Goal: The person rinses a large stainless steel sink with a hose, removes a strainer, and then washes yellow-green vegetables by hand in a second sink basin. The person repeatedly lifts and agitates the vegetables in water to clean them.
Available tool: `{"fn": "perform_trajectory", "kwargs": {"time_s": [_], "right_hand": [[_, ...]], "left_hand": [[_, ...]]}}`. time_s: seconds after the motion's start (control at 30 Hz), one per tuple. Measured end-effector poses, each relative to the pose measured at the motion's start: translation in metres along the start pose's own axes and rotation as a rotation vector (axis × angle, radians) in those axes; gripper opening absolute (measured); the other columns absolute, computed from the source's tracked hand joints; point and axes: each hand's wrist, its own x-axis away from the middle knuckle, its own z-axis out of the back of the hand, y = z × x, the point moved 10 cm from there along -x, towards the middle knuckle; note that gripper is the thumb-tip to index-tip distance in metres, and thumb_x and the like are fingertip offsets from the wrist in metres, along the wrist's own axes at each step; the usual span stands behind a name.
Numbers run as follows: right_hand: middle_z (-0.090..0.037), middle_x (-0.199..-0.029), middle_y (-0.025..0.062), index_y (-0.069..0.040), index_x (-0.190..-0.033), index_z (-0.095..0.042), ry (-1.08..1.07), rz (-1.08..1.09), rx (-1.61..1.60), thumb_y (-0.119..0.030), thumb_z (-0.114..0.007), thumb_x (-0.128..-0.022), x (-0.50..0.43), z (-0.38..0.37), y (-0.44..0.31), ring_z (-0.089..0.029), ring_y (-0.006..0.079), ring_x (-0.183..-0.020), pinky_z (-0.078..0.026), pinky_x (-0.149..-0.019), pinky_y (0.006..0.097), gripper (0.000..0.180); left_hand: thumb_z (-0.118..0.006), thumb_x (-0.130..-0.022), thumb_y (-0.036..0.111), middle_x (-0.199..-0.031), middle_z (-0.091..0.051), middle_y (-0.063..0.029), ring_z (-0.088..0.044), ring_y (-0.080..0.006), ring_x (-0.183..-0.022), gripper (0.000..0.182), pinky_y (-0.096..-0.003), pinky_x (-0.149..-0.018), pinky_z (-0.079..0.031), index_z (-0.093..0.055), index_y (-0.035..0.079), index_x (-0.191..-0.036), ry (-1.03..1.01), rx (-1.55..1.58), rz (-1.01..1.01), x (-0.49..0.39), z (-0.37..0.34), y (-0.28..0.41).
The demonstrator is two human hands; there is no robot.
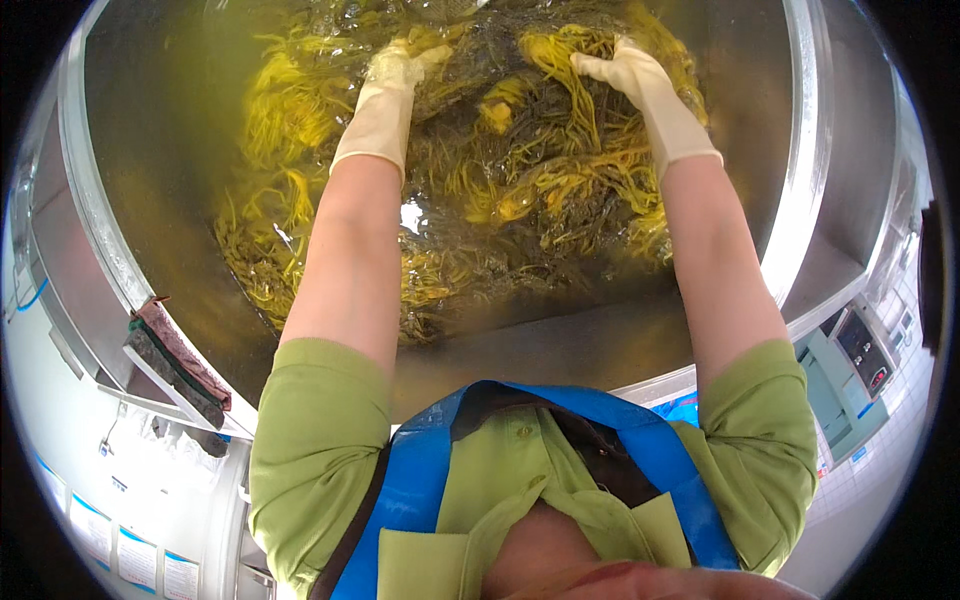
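Note:
Both of my hands wear cream rubber gloves and reach into a large metal sink (525, 341) of water at the top of the head view. Yellow-green, stringy leafy greens (292, 105) with yellowish bases float there in a wide tangled mass. My left hand (409, 64) is among the strands at the upper middle, its fingertips partly hidden by water and greens; its hold cannot be made out. To the right, my right hand (619, 67) has thumb and fingers apart beside a yellow clump (562, 52), touching its edge. More clumps lie between the forearms.
The sink's metal rim (802, 150) curves around both sides. Folded cloths (184, 352) hang over its left rim. Another metal basin (847, 225) adjoins at right, and a control panel (862, 352) stands at lower right. A blue apron covers my chest near the front rim.

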Motion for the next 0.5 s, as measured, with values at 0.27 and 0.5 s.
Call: {"fn": "perform_trajectory", "kwargs": {"time_s": [0.27, 0.5], "right_hand": [[-0.031, -0.189, 0.0183, -0.028, -0.184, -0.031, 0.08, 0.098, -0.464, -0.028, -0.091, -0.098, 0.052, -0.008, 0.02, -0.043, 0.0388, -0.167, -0.037, -0.139, 0.0579, 0.105], [-0.059, -0.173, 0.0081, -0.015, -0.165, -0.056, 0.148, 0.046, -0.59, 0.005, -0.085, -0.094, 0.163, -0.05, 0.076, -0.074, 0.0171, -0.114, -0.057, -0.112, 0.0375, 0.079]], "left_hand": [[-0.058, -0.116, 0.058, -0.191, -0.02, -0.0201, -0.019, -0.0396, -0.177, 0.097, -0.0589, -0.145, -0.012, -0.012, 0.009, -0.186, -0.063, 1.001, 0.315, 0.146, -0.081, -0.092], [-0.092, -0.097, 0.047, -0.157, -0.071, -0.0165, -0.059, -0.0355, -0.153, 0.085, -0.0626, -0.129, -0.045, -0.058, 0.011, -0.167, -0.016, 1.641, 0.526, 0.303, -0.158, -0.136]]}}
